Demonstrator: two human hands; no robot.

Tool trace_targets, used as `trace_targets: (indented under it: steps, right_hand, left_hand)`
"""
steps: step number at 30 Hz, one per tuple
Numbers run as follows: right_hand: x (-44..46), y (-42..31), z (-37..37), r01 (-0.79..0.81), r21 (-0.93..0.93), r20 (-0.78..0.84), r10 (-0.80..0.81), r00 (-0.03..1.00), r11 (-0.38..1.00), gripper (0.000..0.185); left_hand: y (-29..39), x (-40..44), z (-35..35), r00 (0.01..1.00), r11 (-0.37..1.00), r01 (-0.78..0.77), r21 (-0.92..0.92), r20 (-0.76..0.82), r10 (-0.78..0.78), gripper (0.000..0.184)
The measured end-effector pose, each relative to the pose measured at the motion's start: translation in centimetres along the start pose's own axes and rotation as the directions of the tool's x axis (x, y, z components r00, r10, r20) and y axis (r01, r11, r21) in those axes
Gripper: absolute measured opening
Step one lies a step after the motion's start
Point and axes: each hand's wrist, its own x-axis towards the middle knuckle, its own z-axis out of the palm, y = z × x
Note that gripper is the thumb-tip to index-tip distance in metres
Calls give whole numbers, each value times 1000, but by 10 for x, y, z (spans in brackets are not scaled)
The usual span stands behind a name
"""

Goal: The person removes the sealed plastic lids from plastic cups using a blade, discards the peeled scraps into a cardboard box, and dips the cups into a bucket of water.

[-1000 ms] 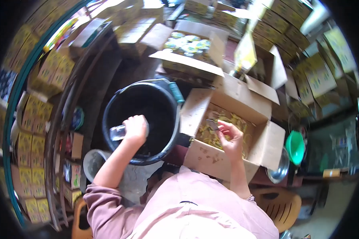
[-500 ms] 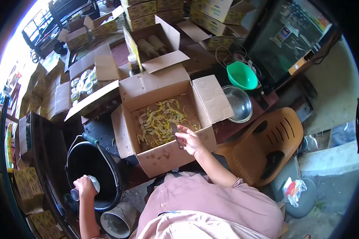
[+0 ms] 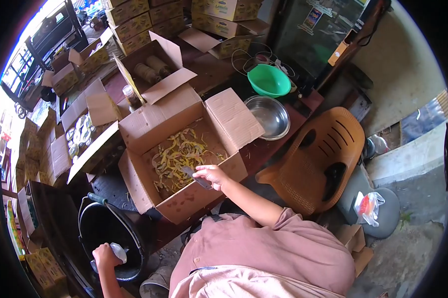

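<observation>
Far ahead of you, near the top, "Lemon" reads on the side of 1 yellow-printed carton (image 3: pixel 225 10). Print on the stacked cartons (image 3: pixel 133 31) to its left and the sticker (image 3: pixel 312 18) on the glass (image 3: pixel 325 42) is too small to read.

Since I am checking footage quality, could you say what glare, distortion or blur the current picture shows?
Head view: daylight washes out the upper left edge; fisheye distortion leaves black corners; the metal bowl shows bright reflections; small print on the stacked cartons is unreadable.
</observation>
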Motion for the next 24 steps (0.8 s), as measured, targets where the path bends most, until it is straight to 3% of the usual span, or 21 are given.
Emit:
trace_targets:
  steps: [1,5,8,9,13,17,22,24]
  right_hand:
    - [4,1,-4,-19,25,21,19,1000,1000,24]
    - [5,-2,-13,-87,145,71,77,995,986,5]
    - [-7,-12,-9,-147,184,58,139,989,972,7]
    - [-6,-12,-11,-149,183,78,137,988,972,6]
    - [-7,-15,-15,-221,145,151,199,968,964,5]
    - [-7,-20,-17,-261,88,164,244,956,961,4]
    - [-2,-11,-21,-192,130,237,157,959,973,3]
    - [-3,-16,-23,-265,94,250,235,939,960,4]
  left_hand:
    - [-2,-1,-2,998,996,-57,-63,-32,55,53]
    - [-3,5,-1,991,995,59,74,116,-68,54]
    - [-5,3,-1,993,998,-54,-28,102,57,53]
    - [-3,3,0,993,999,-21,32,113,18,57]
    - [-5,6,4,977,1000,-12,-22,214,16,65]
    - [1,5,11,977,995,99,28,189,-102,64]
    - [3,5,31,938,998,-52,39,346,35,62]
    - [-9,14,37,918,996,-88,11,388,77,59]
